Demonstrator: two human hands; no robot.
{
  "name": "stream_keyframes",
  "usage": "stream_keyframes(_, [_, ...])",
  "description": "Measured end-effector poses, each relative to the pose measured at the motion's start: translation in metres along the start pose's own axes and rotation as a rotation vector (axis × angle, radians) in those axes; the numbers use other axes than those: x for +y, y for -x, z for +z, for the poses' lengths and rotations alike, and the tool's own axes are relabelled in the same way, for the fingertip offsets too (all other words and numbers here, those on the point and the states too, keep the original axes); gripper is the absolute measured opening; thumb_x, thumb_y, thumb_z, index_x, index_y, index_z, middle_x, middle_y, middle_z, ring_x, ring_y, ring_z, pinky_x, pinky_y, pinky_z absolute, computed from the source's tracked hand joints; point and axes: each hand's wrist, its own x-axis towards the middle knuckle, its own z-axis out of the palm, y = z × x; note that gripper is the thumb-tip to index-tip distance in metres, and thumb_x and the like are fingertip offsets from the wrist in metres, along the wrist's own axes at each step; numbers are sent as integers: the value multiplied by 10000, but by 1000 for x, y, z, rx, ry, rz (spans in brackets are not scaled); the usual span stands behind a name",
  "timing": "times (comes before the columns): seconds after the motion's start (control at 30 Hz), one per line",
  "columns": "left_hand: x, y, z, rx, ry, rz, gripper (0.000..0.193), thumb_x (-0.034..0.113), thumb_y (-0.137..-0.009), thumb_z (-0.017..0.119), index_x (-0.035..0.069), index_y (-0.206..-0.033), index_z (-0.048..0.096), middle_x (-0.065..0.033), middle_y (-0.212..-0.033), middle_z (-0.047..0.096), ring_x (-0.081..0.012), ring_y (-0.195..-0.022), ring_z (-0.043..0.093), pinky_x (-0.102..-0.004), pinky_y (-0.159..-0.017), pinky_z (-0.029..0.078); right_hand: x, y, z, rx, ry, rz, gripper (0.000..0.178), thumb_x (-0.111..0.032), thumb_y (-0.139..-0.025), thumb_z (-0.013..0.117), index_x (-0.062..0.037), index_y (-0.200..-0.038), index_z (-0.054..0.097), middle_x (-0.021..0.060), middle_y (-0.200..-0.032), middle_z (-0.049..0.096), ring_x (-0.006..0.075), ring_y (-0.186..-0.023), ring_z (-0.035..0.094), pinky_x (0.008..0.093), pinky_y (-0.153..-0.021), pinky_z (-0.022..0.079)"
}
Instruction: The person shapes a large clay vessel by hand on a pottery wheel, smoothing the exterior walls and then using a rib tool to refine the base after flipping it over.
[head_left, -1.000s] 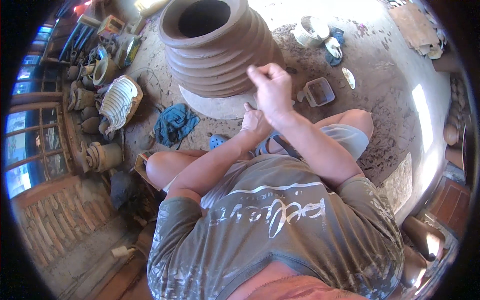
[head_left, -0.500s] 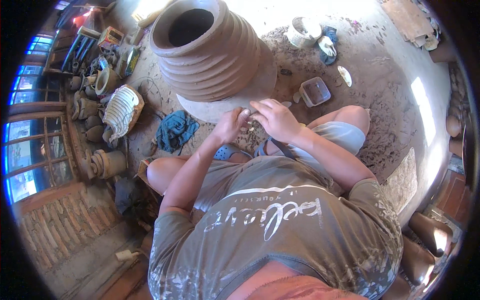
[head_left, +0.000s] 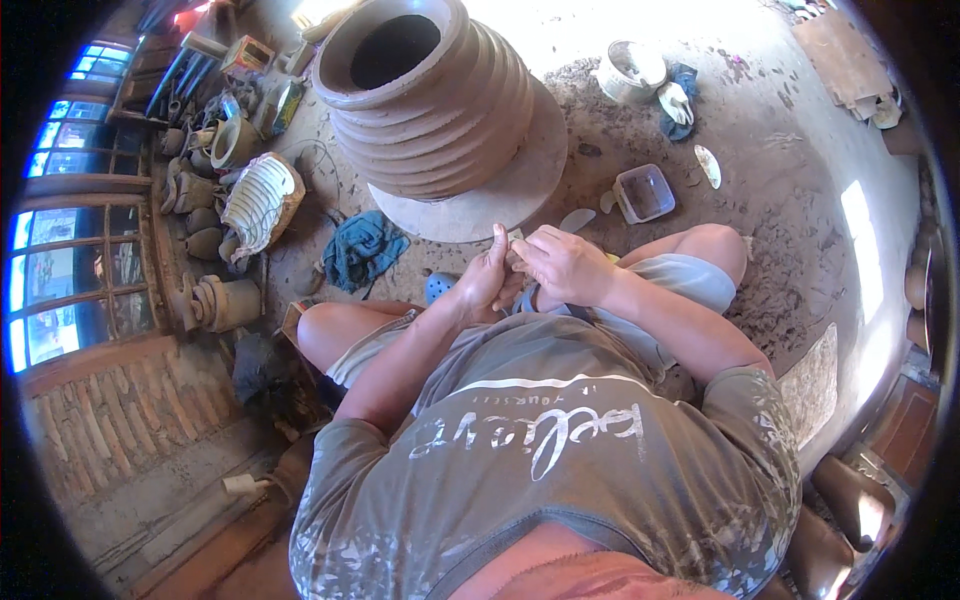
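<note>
In front of my lap my two hands are close together, beside the near edge of a pale round board. My left hand has its thumb stretched up, apart from the partly curled fingers, and I see nothing held in it. Fingers of my right hand are pinched at the left hand's palm, by a small pale bit too small to name. Just beyond the hands a large ridged clay pot stands upright on the round board, its dark mouth facing up.
A teal cloth lies left of the board. To the right are a clear plastic tub, a pale oval scraper and a bucket beside a dark cloth. Several small pots and a ribbed white piece crowd the left wall.
The hands have come slightly nearer to my body. My left thumb, bent toward the right fingers before, now points up. The whole view has shifted a little.
</note>
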Motion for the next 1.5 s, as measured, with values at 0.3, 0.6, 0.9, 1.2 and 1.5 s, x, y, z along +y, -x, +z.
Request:
stream_keyframes(0.3, [-2,-12,12,72,-465,467,564,522,-1149,439,3,-1193,654,-70,-908,675,-143,-806,647,-325,-643,539,0,9,5,153,-190,291,173,-97,-934,702,8,-1069,738,180,-983,718,355,-940,705,438,-834,577])
stream_keyframes(0.6, [-9,-22,-6,210,-437,538,426,403,-1129,563,-15,-1186,629,-81,-921,672,-134,-844,646,-324,-732,530,3,6,-10,304,-98,322,215,-63,-964,697,34,-1150,742,215,-1033,764,377,-901,754,423,-801,611])
stream_keyframes(0.9, [-21,-51,-48,803,-1476,654,500,372,-951,749,-33,-1191,582,-272,-1294,564,-461,-1225,558,-565,-1001,479,7,-35,-23,338,-147,377,140,-95,-937,788,2,-1031,749,172,-932,757,282,-777,756,361,-685,606])
stream_keyframes(1.2, [-6,-37,-41,757,-1532,564,637,413,-898,797,-73,-1242,569,-275,-1326,557,-440,-1287,542,-564,-1047,478,1,-85,-17,375,-53,163,133,-88,-937,807,6,-1017,755,102,-800,709,189,-697,701,330,-609,554])
stream_keyframes(1.5, [6,-36,-55,715,-1456,463,728,460,-881,818,-95,-1285,574,-257,-1343,568,-425,-1308,548,-565,-1072,483,-5,-73,-19,216,-158,485,221,-138,-869,891,12,-948,750,84,-760,685,145,-640,656,300,-600,529])
